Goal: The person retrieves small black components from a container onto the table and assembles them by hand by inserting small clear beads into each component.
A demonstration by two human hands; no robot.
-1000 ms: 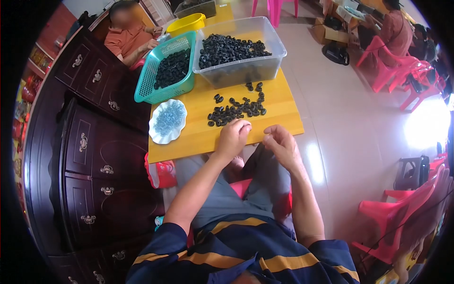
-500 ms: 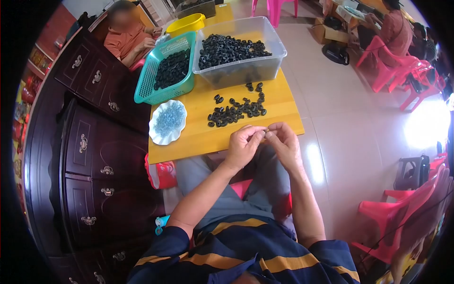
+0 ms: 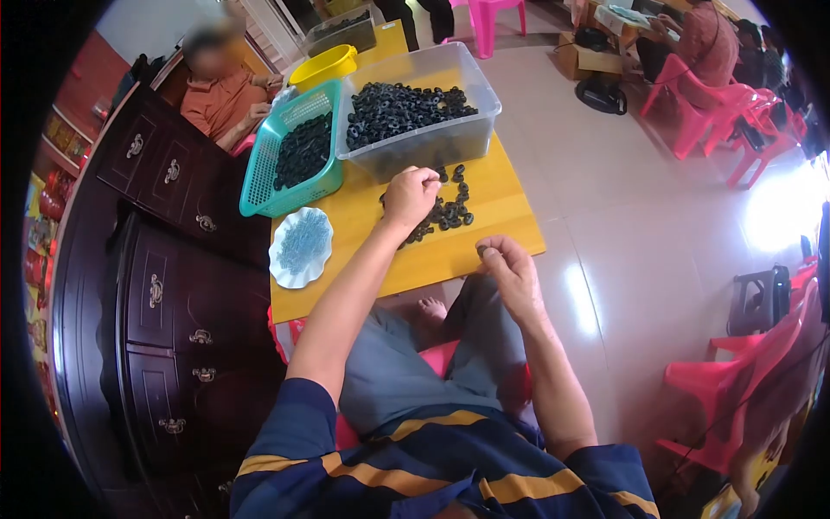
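Note:
My left hand (image 3: pixel 411 195) is closed above the pile of small black rings (image 3: pixel 451 210) on the yellow wooden table (image 3: pixel 341 281); what its fingers hold, if anything, is too small to name. Near the table's front edge, my right hand (image 3: pixel 512 270) pinches a small dark piece between thumb and fingers. Behind the pile stands a clear plastic bin (image 3: pixel 413 149) of black rings. Left of it is a green basket (image 3: pixel 255 184) with dark pieces. A white scalloped plate (image 3: pixel 301 248) of thin, bluish clear pieces lies at the table's left.
Dark wooden drawers (image 3: pixel 160 285) flank the table's left side. A yellow basket (image 3: pixel 323 67) stands behind the green one. A person (image 3: pixel 220 99) sits at the upper left. Pink chairs (image 3: pixel 683 104) and another person (image 3: pixel 705 48) are at the upper right.
My hands, together half a second ago, are now apart. The left has moved forward over the black rings, while the right stays near the table's front edge. The view has shifted slightly.

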